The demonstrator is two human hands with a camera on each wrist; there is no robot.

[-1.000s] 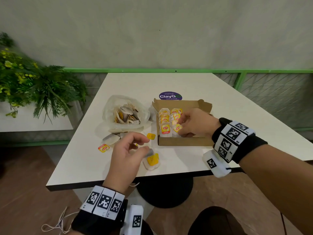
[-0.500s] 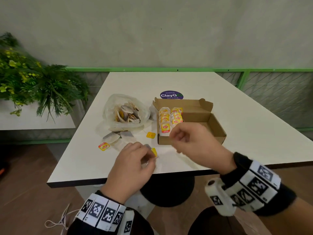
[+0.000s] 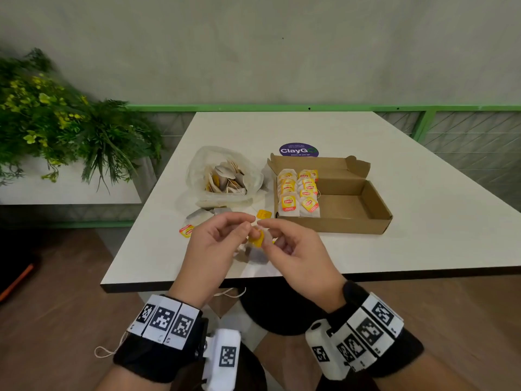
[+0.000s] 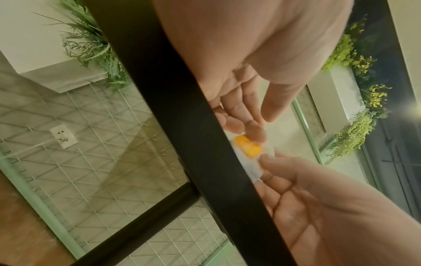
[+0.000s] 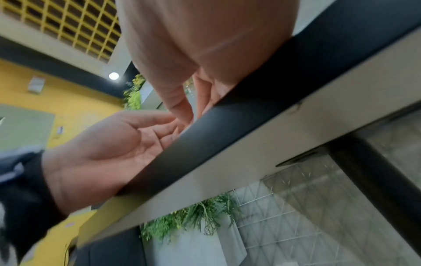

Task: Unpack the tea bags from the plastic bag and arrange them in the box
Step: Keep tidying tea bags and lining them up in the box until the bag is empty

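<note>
Both hands meet over the table's [image 3: 282, 128] front edge around one tea bag [image 3: 257, 240] with a yellow tag. My left hand [image 3: 247, 223] curls its fingers on the tag from the left. My right hand [image 3: 265, 230] pinches the white pouch from the right. In the left wrist view the tea bag [image 4: 248, 149] shows between the left hand [image 4: 255, 126] and the right hand [image 4: 266, 162]. The open cardboard box [image 3: 338, 227] holds two rows of tea bags [image 3: 290, 204] at its left end. The clear plastic bag [image 3: 197, 176] with more lies left of it.
Loose tea bags [image 3: 203, 214] and two yellow tags [image 3: 186, 230] [image 3: 264, 214] lie between the plastic bag and my hands. A purple round sticker [image 3: 298, 150] sits behind the box. A planter with greenery [image 3: 70, 122] stands off the table's left side.
My right hand has left the box and come back toward me to meet the left hand. The left hand has lifted the tea bag off the table.
</note>
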